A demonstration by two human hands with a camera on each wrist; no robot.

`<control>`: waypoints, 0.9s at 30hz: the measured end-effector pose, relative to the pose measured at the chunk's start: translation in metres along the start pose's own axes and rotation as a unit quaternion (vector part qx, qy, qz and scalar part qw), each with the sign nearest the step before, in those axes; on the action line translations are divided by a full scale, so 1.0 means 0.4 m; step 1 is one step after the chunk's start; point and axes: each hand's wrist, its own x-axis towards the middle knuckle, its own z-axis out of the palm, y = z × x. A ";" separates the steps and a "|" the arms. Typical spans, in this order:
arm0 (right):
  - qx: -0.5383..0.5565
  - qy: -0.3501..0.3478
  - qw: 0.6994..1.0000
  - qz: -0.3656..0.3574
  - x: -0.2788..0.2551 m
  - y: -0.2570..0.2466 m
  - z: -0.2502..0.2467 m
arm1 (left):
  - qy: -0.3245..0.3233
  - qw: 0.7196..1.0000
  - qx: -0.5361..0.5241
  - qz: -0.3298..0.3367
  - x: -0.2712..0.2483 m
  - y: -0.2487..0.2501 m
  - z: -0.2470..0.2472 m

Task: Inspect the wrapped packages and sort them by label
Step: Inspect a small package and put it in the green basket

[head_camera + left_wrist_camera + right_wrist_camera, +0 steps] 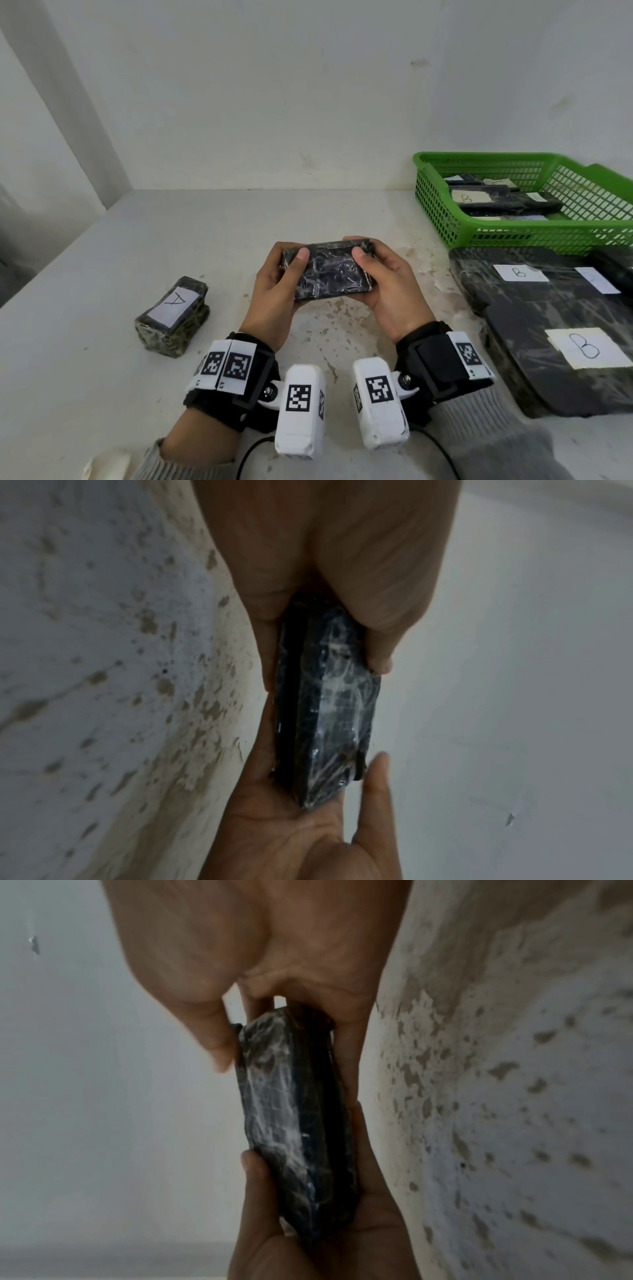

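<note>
White walls meet in a corner behind a pale, stained tabletop [102,308] speckled with brown chips near its middle. Above that speckled patch, both hands hold 1 dark package [329,270] wrapped in shiny, crinkled clear film, lifted off the surface and turned with a broad face toward the head camera; no label shows on that face. The left hand [274,294] grips the package's left end, thumb pressed on the top face and fingers curled beneath, and the right hand [390,287] grips the right end the same way. From the left wrist view the package [325,710] appears edge-on, pinched between thumb and fingers, and the right wrist view shows the same clamp on the package [298,1123] from the other side. Each wrist carries a black strap with white blocks bearing square black-and-white markers, above grey knitted sleeves. To the left, near the hands but apart from them, a smaller wrapped package [173,317] lies flat with a white label marked A facing up. At the far right a green mesh basket [445,212] holds several dark wrapped packages, 1 label reading B. Just in front of the basket, larger flat wrapped packages [534,315] lie overlapped, with 2 labels reading B.
</note>
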 end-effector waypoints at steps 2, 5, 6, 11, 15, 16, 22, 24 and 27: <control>-0.012 0.005 1.000 0.002 -0.002 0.003 0.002 | 0.008 1.000 0.015 0.009 -0.002 -0.003 0.001; -0.054 0.049 0.996 -0.042 -0.003 0.013 0.002 | -0.008 1.000 0.011 0.003 -0.005 0.001 0.006; -0.062 0.060 0.995 -0.055 -0.004 0.016 0.002 | -0.017 1.000 0.001 -0.004 -0.007 0.004 0.008; -0.050 0.074 0.995 -0.051 -0.006 0.014 0.007 | -0.031 0.999 -0.019 -0.024 -0.009 0.008 0.012; -0.067 0.075 0.994 -0.042 -0.008 0.017 0.009 | -0.023 1.000 -0.001 -0.018 -0.007 0.002 0.010; -0.079 0.083 0.992 -0.055 -0.008 0.017 0.009 | -0.027 0.999 -0.001 -0.022 -0.007 0.003 0.010; -0.101 0.095 0.988 -0.066 -0.011 0.023 0.012 | -0.030 0.999 0.007 -0.028 -0.007 0.003 0.010; -0.078 0.084 0.993 -0.038 -0.014 0.021 0.016 | -0.027 0.999 0.017 -0.020 -0.008 0.000 0.009; -0.103 0.088 0.990 -0.046 -0.016 0.020 0.019 | -0.029 0.999 0.009 -0.021 -0.009 0.006 0.011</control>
